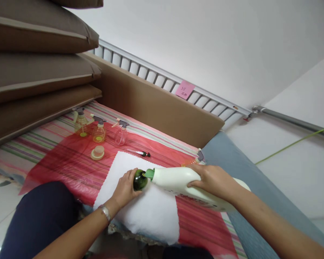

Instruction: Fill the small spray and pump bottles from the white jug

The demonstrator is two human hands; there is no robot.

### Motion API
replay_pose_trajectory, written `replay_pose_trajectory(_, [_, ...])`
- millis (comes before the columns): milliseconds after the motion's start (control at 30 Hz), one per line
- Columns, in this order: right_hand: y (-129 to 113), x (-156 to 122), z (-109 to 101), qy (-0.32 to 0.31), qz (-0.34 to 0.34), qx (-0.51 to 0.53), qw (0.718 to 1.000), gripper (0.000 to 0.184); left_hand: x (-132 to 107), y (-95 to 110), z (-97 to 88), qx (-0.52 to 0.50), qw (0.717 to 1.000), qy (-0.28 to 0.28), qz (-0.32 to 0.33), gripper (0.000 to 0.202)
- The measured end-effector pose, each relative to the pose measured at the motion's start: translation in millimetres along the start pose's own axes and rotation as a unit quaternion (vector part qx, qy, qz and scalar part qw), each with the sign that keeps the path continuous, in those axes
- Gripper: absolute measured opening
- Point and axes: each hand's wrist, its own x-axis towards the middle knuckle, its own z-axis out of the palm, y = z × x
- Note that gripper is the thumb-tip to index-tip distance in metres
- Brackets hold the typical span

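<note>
My left hand (127, 187) is wrapped round a small dark green bottle (140, 181), its uncapped neck facing right. In my right hand (209, 181) lies a large pale green jug (175, 178), tipped on its side. The jug's green spout (150, 174) meets the mouth of the small bottle; whether liquid flows there I cannot make out. Beneath both spreads a white cloth (153, 212) with a scalloped edge. Just behind the cloth a black pump top with a thin tube (142, 153) rests on the red sheet.
Trigger spray bottles stand at the back left, among them a pink one (121, 136) and a yellowish one (99, 133). A round pale lid (97, 152) sits before them. An orange spray bottle (196, 160) is partly behind the jug. Brown cushions (43, 75) are stacked left; a board (156, 108) leans against the radiator (153, 76).
</note>
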Motion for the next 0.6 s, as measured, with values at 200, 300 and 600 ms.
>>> replay_pose_trajectory(200, [0.9, 0.6, 0.7, -0.003, 0.002, -0.004, 1.0, 0.03, 0.2, -0.4, 0.0, -0.001, 1.0, 0.004, 0.004, 0.082])
replay_pose_trajectory(300, [1.4, 0.8, 1.2, -0.005, 0.003, -0.003, 1.0, 0.03, 0.0, -1.6, 0.6, 0.001, 1.0, 0.004, 0.006, 0.082])
replay_pose_trajectory(600, [1.7, 0.8, 0.9, 0.006, -0.003, -0.01, 1.0, 0.027, 0.0, -1.2, 0.1, 0.003, 1.0, -0.001, 0.003, 0.083])
